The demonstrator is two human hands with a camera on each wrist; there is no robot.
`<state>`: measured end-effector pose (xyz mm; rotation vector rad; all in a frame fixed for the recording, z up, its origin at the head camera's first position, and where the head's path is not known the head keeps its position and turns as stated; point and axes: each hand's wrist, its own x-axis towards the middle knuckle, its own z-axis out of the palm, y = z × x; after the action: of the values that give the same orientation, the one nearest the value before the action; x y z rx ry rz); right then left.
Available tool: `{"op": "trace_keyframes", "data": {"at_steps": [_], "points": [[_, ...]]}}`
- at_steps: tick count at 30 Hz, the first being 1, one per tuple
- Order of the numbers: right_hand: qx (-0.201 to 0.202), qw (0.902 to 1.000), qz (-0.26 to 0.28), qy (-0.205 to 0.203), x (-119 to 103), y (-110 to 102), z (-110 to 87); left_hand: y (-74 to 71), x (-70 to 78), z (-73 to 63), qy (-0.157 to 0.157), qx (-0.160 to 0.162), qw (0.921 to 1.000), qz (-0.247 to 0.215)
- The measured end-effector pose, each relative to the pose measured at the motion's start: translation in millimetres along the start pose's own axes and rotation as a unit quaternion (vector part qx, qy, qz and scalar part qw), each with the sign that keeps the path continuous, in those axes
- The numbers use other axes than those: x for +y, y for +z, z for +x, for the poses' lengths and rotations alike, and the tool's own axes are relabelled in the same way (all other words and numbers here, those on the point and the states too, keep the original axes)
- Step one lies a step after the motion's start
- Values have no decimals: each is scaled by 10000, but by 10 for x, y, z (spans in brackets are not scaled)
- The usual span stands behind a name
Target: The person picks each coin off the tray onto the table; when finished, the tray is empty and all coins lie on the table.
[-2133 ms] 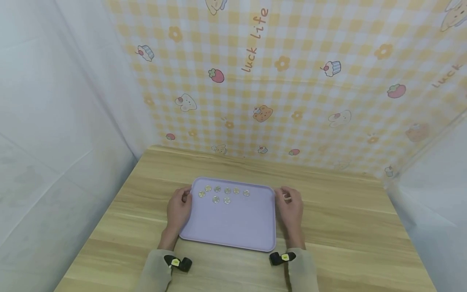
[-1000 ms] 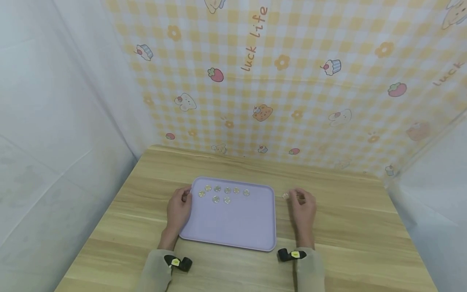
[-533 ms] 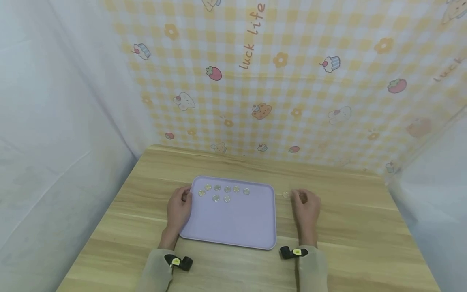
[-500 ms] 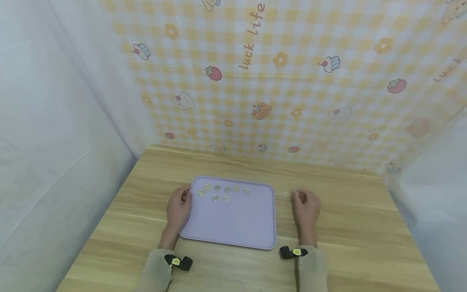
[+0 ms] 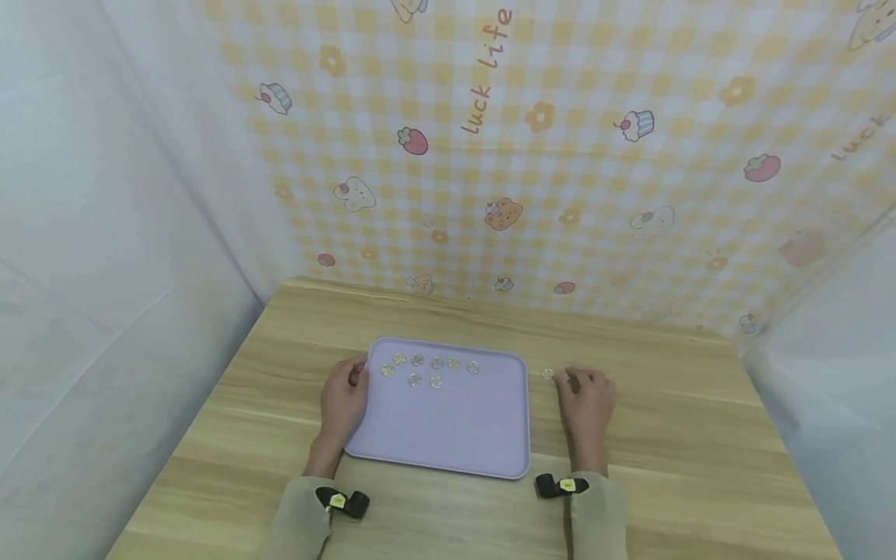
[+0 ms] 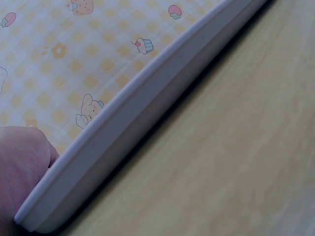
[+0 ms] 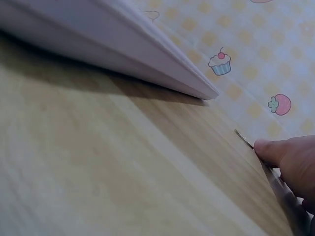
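Observation:
A lilac tray (image 5: pixel 448 435) lies on the wooden table with several shiny round coins (image 5: pixel 436 381) near its far edge. My left hand (image 5: pixel 344 395) grips the tray's left rim, thumb on the inner side; the left wrist view shows the raised tray wall (image 6: pixel 133 103) beside that hand. To the right of the tray, one more coin (image 5: pixel 547 374) sits on the table. Curled fingers and thumb of my right hand (image 5: pixel 586 400) pinch at its right edge. In the right wrist view that coin (image 7: pixel 243 138) appears edge-on, the thumb (image 7: pixel 268 151) against its near end.
The wooden table (image 5: pixel 672 420) extends around the tray. Behind it hangs a yellow checked cloth (image 5: pixel 560 171) with cartoon prints. White sheets (image 5: pixel 91 272) close off both sides. A black wrist camera (image 5: pixel 556 485) sits on each sleeve.
My right hand has left the tray's right rim and moved right, baring the single coin. In the last half second its fingertips have come back to that coin's edge. The left hand stays put.

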<state>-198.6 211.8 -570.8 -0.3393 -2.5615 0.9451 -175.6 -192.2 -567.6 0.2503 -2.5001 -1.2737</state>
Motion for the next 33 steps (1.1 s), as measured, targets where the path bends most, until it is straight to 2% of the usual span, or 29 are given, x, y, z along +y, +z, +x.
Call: {"op": "trace_keyframes", "data": {"at_steps": [8, 25, 33], "points": [[-41, 9999, -100, 8, 23, 1, 1, 9, 10, 0, 8, 10, 10000, 32], [-81, 9998, 99, 142, 22, 23, -6, -6, 15, -8, -21, 25, 10000, -34], [169, 9993, 292, 172, 29, 33, 5, 2, 6, -2, -14, 12, 10000, -28]]}}
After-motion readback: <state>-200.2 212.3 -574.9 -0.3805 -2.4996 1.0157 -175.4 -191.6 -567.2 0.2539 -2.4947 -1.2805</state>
